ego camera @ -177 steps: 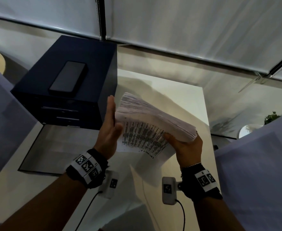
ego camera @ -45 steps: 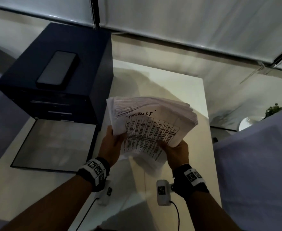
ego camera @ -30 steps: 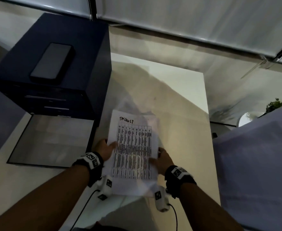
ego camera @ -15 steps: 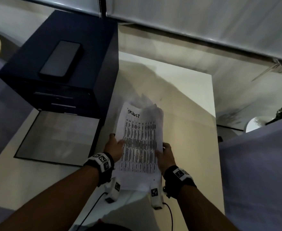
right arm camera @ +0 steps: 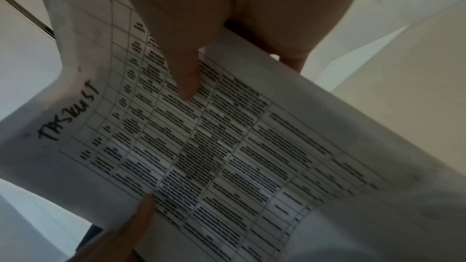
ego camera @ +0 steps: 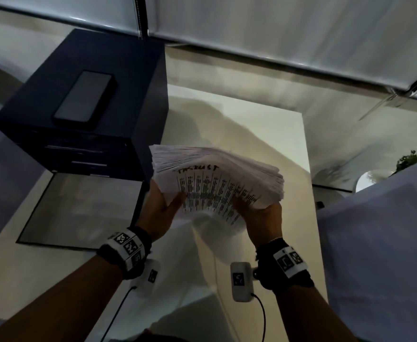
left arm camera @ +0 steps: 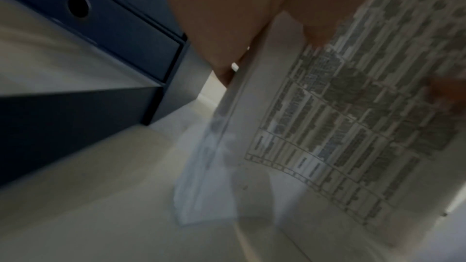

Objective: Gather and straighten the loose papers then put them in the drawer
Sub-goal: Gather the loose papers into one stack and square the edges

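A thick stack of white papers (ego camera: 217, 178) with a printed table and handwriting on its top sheet stands upright above the white table (ego camera: 271, 134), its top edge fanned out. My left hand (ego camera: 163, 206) grips the stack's left side, thumb across the front sheet. My right hand (ego camera: 261, 213) grips the right side, thumb on the print (right arm camera: 186, 79). The front sheet (left arm camera: 353, 127) bows outward. Left of the stack sits the dark blue drawer unit (ego camera: 84, 114), its lowest drawer (ego camera: 79, 208) pulled out and showing a pale bottom.
A black phone (ego camera: 85, 98) lies on top of the drawer unit. A drawer front with a round finger hole (left arm camera: 78, 6) shows in the left wrist view. White blinds (ego camera: 276, 33) run behind the table; a plant (ego camera: 409, 161) stands far right.
The stack lay flat on the table one second ago. Both hands have since lifted it upright on edge, and its top edge now fans out wide.
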